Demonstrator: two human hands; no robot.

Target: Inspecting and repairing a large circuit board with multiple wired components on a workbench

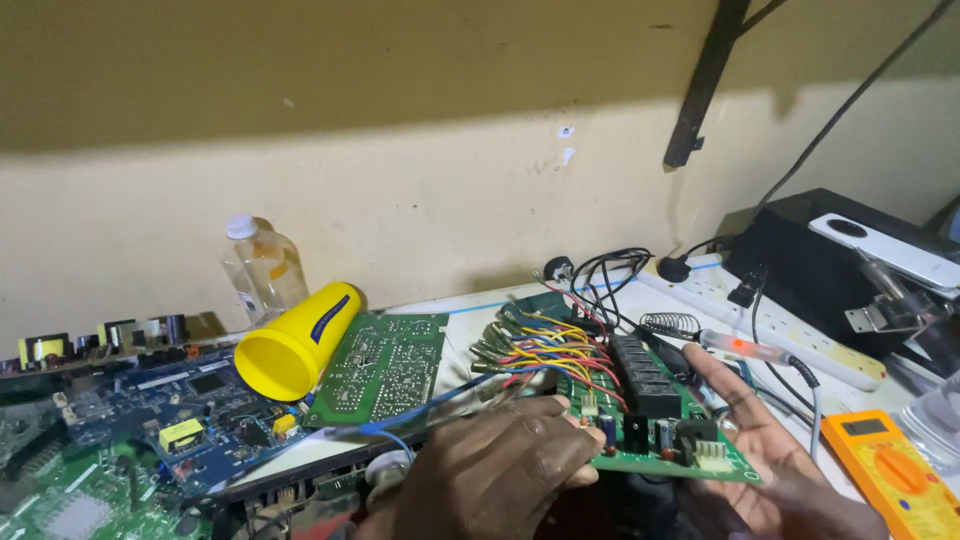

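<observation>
Both hands lift a green relay board [650,400] off the cluttered bench to steady it. The left hand [500,470] grips its near edge; the right hand [770,450], fingers spread, props its far side, wires [545,350] trailing leftward.

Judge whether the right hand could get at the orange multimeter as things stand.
Probably yes: the right hand lies open beside the board, and the multimeter sits just right of it with nothing between.

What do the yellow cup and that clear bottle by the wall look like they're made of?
Yellow cup: probably plastic, opaque and smooth, with a soft sheen along its side. Clear bottle: likely thin plastic, since the wall shows through it, with a white cap.
</observation>
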